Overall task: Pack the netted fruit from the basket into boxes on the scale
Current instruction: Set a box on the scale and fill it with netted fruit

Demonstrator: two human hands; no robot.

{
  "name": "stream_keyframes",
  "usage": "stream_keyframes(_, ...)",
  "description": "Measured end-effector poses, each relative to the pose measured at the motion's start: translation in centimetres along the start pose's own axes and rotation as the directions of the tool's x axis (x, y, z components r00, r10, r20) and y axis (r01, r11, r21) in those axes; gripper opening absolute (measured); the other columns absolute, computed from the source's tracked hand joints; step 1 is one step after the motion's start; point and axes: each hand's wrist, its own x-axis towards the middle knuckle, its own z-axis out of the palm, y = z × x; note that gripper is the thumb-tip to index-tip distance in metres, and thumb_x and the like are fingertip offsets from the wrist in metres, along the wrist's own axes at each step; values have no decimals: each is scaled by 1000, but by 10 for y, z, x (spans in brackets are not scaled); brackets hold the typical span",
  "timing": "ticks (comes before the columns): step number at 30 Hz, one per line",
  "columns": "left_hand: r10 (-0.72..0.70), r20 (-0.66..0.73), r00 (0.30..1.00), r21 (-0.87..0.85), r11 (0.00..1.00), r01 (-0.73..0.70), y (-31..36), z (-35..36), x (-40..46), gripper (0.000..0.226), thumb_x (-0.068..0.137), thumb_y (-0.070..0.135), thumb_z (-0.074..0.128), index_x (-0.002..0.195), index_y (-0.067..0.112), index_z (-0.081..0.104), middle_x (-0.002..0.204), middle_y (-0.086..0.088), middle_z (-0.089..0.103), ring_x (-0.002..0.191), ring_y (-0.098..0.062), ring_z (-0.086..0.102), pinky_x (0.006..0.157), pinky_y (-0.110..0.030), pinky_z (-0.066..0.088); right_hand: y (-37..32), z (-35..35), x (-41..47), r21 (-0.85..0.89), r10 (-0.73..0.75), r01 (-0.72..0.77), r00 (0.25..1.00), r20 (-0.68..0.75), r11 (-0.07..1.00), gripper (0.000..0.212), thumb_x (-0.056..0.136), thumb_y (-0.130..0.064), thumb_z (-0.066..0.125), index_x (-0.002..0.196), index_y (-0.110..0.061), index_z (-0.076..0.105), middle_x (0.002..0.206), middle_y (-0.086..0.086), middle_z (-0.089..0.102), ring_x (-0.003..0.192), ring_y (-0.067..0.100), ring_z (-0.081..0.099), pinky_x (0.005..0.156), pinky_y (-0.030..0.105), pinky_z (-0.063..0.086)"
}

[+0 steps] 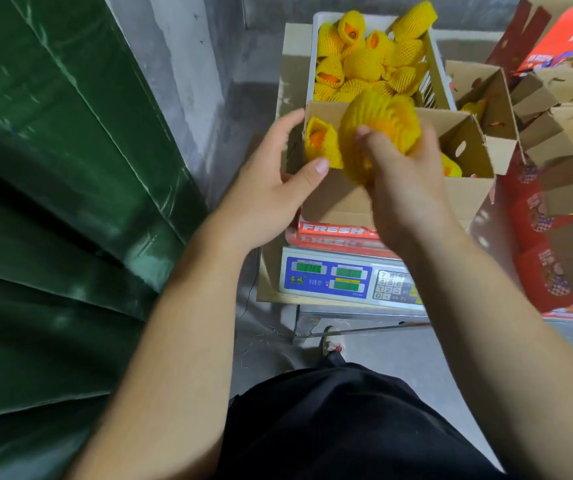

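An open cardboard box (pixel 465 192) stands on the digital scale (pixel 333 278). My right hand (pixel 406 188) grips a fruit in yellow foam netting (pixel 382 119) just above the box's near wall; it is blurred. My left hand (pixel 271 181) holds the box's left corner, thumb over the rim. Inside the box lie a netted fruit at the left (pixel 321 143) and another at the right (pixel 451 166). Behind the box a white basket (pixel 439 60) holds several netted fruits (pixel 364 60).
Several open and stacked red-printed cartons (pixel 562 216) crowd the right side, some with yellow fruit inside. A green tarpaulin (pixel 53 168) fills the left. Grey concrete floor (pixel 399 351) and my shoe lie below the scale's stand.
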Motion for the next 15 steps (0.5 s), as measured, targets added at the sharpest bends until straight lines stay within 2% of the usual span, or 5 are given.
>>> stream_keyframes(1,-16,-37,999,27,999,17,-4,-2,-1,62,99,54,61,155,48,35,142,48,38,137,-14,55,107,-37,52,0,-2,13,-240,-156,142,987,-42,960,52,90,-19,73,135,-8,50,128,18,62,121,32,62,106,50,52)
stream_keyframes(3,-60,-58,997,23,998,61,-11,-2,-4,59,95,55,60,150,45,44,152,29,45,134,-17,59,111,-51,50,4,-9,41,-681,-351,321,931,100,658,67,85,-24,75,143,-9,45,138,16,48,130,31,49,112,41,42)
stream_keyframes(7,-110,-11,994,21,994,111,-17,1,-5,49,93,52,59,142,45,55,142,26,58,126,-13,63,107,-50,53,13,-6,65,-917,263,398,881,392,34,73,92,-73,54,147,-27,46,156,12,41,143,37,42,123,58,21)
stream_keyframes(9,-124,9,992,24,992,123,-17,1,-4,45,95,50,59,140,45,57,136,30,60,123,-12,65,102,-46,57,19,-4,59,-899,381,438,834,398,-19,79,92,-79,43,154,-31,40,165,7,34,153,31,31,126,57,10)
stream_keyframes(15,-119,-13,993,35,992,119,-15,1,-3,44,91,53,59,135,49,59,124,39,61,119,-10,67,103,-42,56,9,-2,37,-888,145,443,877,458,125,72,96,-53,61,158,-23,37,167,13,31,151,37,33,123,53,24)
